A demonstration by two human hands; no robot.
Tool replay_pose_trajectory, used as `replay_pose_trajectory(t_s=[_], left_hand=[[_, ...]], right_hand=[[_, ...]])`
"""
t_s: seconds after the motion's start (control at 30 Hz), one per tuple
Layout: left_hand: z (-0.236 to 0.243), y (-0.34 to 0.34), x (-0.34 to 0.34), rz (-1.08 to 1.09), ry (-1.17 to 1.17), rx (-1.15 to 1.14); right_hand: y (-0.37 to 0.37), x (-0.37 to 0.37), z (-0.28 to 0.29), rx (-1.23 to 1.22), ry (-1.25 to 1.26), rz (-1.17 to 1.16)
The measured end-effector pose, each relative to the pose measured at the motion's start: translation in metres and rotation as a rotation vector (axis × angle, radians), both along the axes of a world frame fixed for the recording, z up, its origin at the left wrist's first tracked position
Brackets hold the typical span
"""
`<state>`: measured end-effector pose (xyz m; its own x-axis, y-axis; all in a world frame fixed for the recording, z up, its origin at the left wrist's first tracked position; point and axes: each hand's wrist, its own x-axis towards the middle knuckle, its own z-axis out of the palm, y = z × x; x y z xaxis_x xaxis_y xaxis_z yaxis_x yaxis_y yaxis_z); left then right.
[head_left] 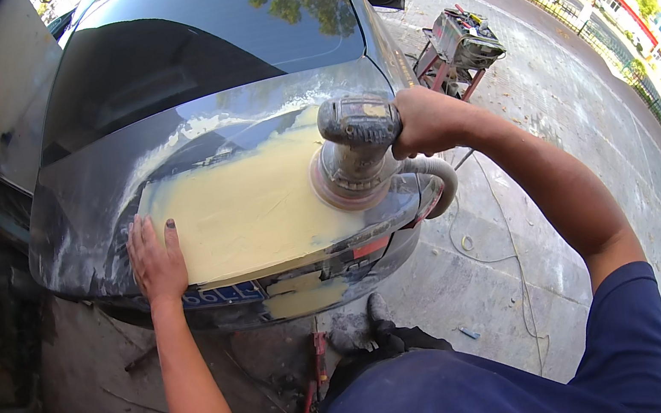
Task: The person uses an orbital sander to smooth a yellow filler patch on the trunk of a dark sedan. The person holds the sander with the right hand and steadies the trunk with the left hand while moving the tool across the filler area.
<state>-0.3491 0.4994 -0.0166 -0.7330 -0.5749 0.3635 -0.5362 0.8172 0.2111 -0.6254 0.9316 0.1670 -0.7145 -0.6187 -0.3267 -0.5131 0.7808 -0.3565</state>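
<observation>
Orbital sander (352, 151) sits pad-flat on the car's trunk lid (88, 202), at the right edge of the yellow filler patch (244, 207), so the disc cuts evenly rather than digging in. Right hand (425, 118) is wrapped tight around the sander's rear grip, arm extended over it, likely to load the pad. Grey hose (433, 173) loops off below the tool, clear of the panel. Left hand (156, 260) lies open, palm flat on the lid's left edge beside the filler, probably bracing. Rear window (184, 48) above; tool cart (460, 43) stands well apart on the pavement (557, 110).
</observation>
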Motion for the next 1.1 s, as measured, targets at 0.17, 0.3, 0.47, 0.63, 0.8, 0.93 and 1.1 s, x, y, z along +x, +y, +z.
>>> replay_pose_trajectory(t_s=[0.17, 0.3, 0.47, 0.63, 0.8, 0.93, 1.1], left_hand=[[0.001, 0.001, 0.001, 0.006, 0.011, 0.009], [0.000, -0.001, -0.001, -0.003, 0.019, -0.013], [-0.001, -0.002, 0.000, -0.011, 0.021, -0.018], [0.001, -0.001, 0.001, 0.004, -0.011, -0.015], [0.004, 0.003, 0.000, 0.020, -0.023, -0.015], [0.006, 0.007, 0.000, 0.013, -0.001, 0.017], [0.008, 0.009, 0.000, 0.012, 0.015, 0.044]], right_hand=[[-0.002, 0.000, 0.005, -0.023, -0.075, -0.039], [0.000, 0.030, 0.000, 0.003, 0.043, 0.235], [-0.011, 0.005, -0.001, 0.023, 0.100, 0.123], [-0.014, -0.020, 0.008, -0.045, -0.071, -0.092], [-0.003, 0.014, 0.008, 0.049, -0.077, 0.112], [-0.004, 0.008, 0.004, 0.067, 0.019, 0.212], [-0.016, -0.051, 0.007, -0.003, -0.060, -0.153]])
